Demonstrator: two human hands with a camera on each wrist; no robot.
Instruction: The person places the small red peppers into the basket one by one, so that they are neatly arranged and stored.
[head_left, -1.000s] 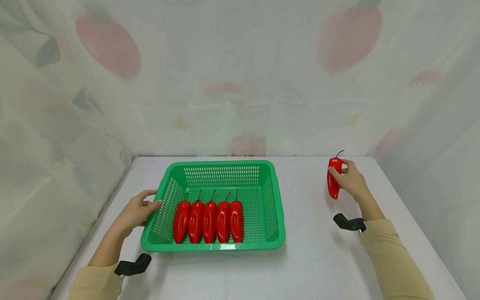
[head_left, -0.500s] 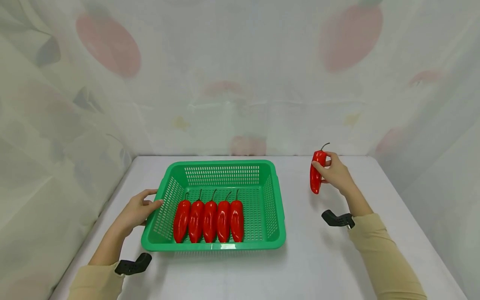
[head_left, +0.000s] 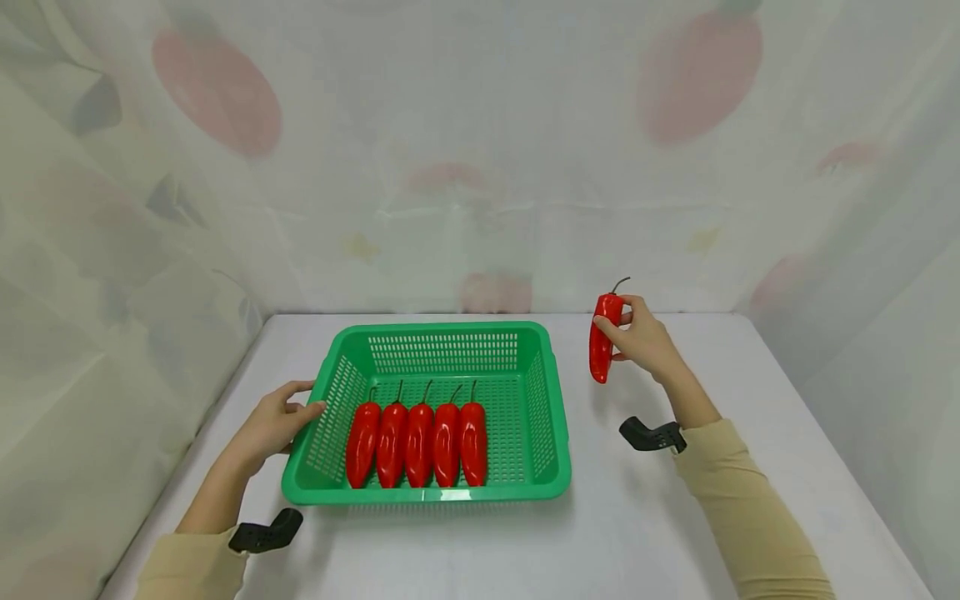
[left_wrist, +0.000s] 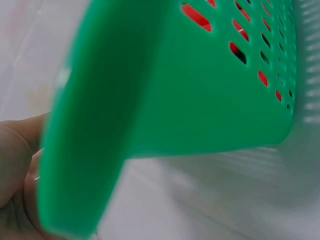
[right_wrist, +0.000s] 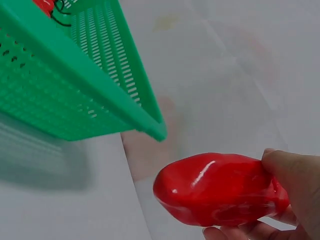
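Note:
A green plastic basket [head_left: 495,493] stands on the white table, with several red chili peppers [head_left: 418,442] lined up side by side in its left and middle part, stems toward the back. At the basket's left rim, my left hand [head_left: 272,423] grips the edge, thumb over the top; the left wrist view shows the rim [left_wrist: 95,115] close up, with part of the hand behind it. Off the basket's right side, my right hand [head_left: 643,335] pinches another red chili pepper [head_left: 604,337] near its stem end, raised above the table, tip down. In the right wrist view this pepper [right_wrist: 215,190] is apart from the basket.
The white table [head_left: 495,558] meets a printed fabric curtain [head_left: 480,242] behind and at the sides. Inside the basket, bare mesh floor [head_left: 506,425] shows right of the peppers. A black wrist camera [head_left: 652,435] sits on each sleeve.
My right hand has carried its chili pepper leftward and slightly up, closer to the basket. The left hand, the basket and the peppers inside stay as they were.

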